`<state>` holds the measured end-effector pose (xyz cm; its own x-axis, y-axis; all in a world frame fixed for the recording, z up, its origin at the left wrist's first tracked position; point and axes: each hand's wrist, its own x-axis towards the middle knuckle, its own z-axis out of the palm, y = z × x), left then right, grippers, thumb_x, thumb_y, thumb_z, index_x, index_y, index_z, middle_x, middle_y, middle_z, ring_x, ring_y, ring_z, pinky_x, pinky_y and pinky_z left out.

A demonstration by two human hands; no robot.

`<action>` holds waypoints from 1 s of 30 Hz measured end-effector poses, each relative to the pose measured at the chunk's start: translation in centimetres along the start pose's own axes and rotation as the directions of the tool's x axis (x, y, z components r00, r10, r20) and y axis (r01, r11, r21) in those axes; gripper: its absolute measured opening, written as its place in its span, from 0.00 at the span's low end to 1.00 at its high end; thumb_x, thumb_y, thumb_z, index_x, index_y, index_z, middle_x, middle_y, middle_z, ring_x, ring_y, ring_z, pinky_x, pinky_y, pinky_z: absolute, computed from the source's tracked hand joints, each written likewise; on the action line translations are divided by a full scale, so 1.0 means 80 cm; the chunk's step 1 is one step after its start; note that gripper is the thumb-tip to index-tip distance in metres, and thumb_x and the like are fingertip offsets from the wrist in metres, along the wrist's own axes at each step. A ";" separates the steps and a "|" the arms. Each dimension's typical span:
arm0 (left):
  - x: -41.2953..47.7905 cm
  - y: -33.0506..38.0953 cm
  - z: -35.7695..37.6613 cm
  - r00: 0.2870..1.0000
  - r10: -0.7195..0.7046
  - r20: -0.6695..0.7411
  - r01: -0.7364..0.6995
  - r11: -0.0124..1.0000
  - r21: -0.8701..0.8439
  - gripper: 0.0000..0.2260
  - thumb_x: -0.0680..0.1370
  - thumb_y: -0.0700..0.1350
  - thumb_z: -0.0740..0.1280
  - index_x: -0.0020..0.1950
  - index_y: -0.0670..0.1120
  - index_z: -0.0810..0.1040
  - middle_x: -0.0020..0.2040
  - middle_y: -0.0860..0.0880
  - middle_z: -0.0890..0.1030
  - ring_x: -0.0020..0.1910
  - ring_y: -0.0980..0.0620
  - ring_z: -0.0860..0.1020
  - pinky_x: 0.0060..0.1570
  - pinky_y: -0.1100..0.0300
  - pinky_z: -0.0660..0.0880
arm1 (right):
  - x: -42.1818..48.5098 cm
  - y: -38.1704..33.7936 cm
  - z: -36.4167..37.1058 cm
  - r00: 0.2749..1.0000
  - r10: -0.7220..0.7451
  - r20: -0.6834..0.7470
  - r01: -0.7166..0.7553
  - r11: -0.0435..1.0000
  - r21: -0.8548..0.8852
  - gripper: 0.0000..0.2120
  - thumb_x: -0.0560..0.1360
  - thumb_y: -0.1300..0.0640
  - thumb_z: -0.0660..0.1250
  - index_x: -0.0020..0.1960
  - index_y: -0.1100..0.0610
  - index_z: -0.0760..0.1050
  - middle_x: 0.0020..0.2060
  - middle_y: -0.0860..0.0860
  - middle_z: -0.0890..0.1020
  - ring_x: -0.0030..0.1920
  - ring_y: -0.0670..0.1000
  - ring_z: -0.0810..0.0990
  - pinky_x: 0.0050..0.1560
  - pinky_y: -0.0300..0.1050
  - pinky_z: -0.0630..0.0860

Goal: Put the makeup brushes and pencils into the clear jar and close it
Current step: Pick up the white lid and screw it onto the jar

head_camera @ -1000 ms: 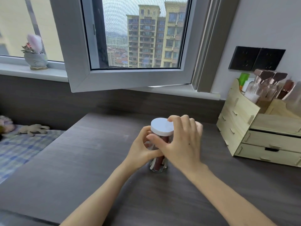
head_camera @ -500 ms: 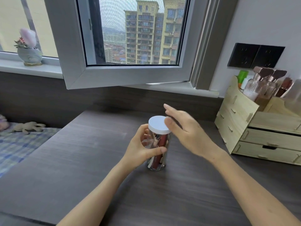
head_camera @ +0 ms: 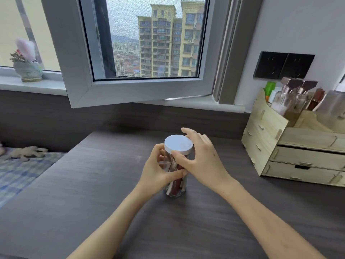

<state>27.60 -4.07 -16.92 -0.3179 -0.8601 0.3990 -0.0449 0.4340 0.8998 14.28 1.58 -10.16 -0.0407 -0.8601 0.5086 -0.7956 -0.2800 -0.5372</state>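
Note:
A clear jar [head_camera: 176,189] stands upright on the dark wooden desk [head_camera: 93,184], with reddish brushes and pale pencils [head_camera: 174,184] visible inside. A white round lid [head_camera: 178,144] sits on its top. My left hand [head_camera: 158,171] wraps around the jar's body from the left. My right hand [head_camera: 201,161] grips the lid's rim from the right, thumb at the front edge and fingers curled round the back.
A pale wooden drawer organiser [head_camera: 291,146] with bottles and brushes stands at the right. An open window sash [head_camera: 141,90] juts over the desk's back. A potted plant [head_camera: 28,66] sits on the sill; a checked bed cover [head_camera: 20,171] lies left.
My right hand lifted off the lid with fingers spread half a second ago, and now has come back down and closed round the lid's rim. The left hand has kept its hold.

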 end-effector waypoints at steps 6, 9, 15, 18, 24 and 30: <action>0.020 0.034 -0.001 0.996 -0.065 0.052 0.077 0.958 -0.277 0.31 0.58 0.49 0.79 0.58 0.52 0.74 0.53 0.51 0.82 0.55 0.49 0.80 0.51 0.59 0.77 | -0.022 0.045 -0.042 0.975 0.157 0.160 -0.213 0.869 0.446 0.34 0.71 0.41 0.65 0.74 0.43 0.59 0.67 0.42 0.72 0.59 0.30 0.72 0.53 0.25 0.72; 0.033 0.059 0.028 0.990 -0.008 0.141 0.052 0.951 -0.306 0.29 0.59 0.45 0.79 0.59 0.49 0.75 0.54 0.48 0.82 0.56 0.49 0.80 0.52 0.55 0.78 | -0.033 0.059 -0.056 0.970 0.132 0.203 -0.204 0.896 0.395 0.40 0.66 0.44 0.75 0.72 0.38 0.60 0.62 0.35 0.74 0.61 0.36 0.74 0.59 0.35 0.75; 0.061 0.125 0.113 0.958 0.127 0.258 -0.012 0.915 -0.404 0.30 0.64 0.38 0.77 0.64 0.45 0.72 0.56 0.44 0.81 0.58 0.45 0.80 0.54 0.55 0.78 | -0.032 0.070 -0.132 0.984 0.130 -0.120 -0.089 0.949 0.304 0.35 0.58 0.45 0.76 0.61 0.31 0.66 0.53 0.29 0.78 0.56 0.37 0.78 0.55 0.40 0.78; 0.085 0.171 0.144 0.928 0.285 0.238 -0.191 0.916 -0.352 0.33 0.64 0.40 0.76 0.67 0.54 0.70 0.62 0.47 0.77 0.62 0.50 0.75 0.63 0.56 0.73 | -0.024 0.074 -0.187 0.944 0.090 -0.318 -0.019 0.976 0.219 0.35 0.57 0.43 0.75 0.56 0.22 0.61 0.51 0.19 0.71 0.55 0.25 0.72 0.48 0.24 0.74; 0.134 0.228 0.199 0.812 0.515 0.275 -0.445 0.851 -0.278 0.34 0.68 0.22 0.58 0.70 0.46 0.68 0.60 0.41 0.75 0.57 0.52 0.74 0.52 0.63 0.74 | -0.001 0.134 -0.277 0.849 0.068 -0.524 -0.025 0.996 0.090 0.41 0.62 0.56 0.80 0.61 0.31 0.58 0.58 0.27 0.66 0.63 0.36 0.69 0.59 0.30 0.65; 0.164 0.230 0.259 0.744 0.533 0.404 -0.570 0.821 -0.032 0.38 0.65 0.23 0.54 0.71 0.50 0.69 0.66 0.47 0.76 0.65 0.52 0.72 0.63 0.60 0.70 | 0.002 0.207 -0.308 0.808 0.166 -0.566 -0.099 0.984 0.148 0.41 0.64 0.57 0.79 0.68 0.44 0.60 0.61 0.40 0.70 0.62 0.37 0.70 0.62 0.34 0.67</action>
<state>3.01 -1.80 1.21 -0.6426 -0.3005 0.7048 0.1745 0.8383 0.5165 -13.80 7.34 -2.39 -0.5072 -0.4998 0.7021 -0.6893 -0.2536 -0.6786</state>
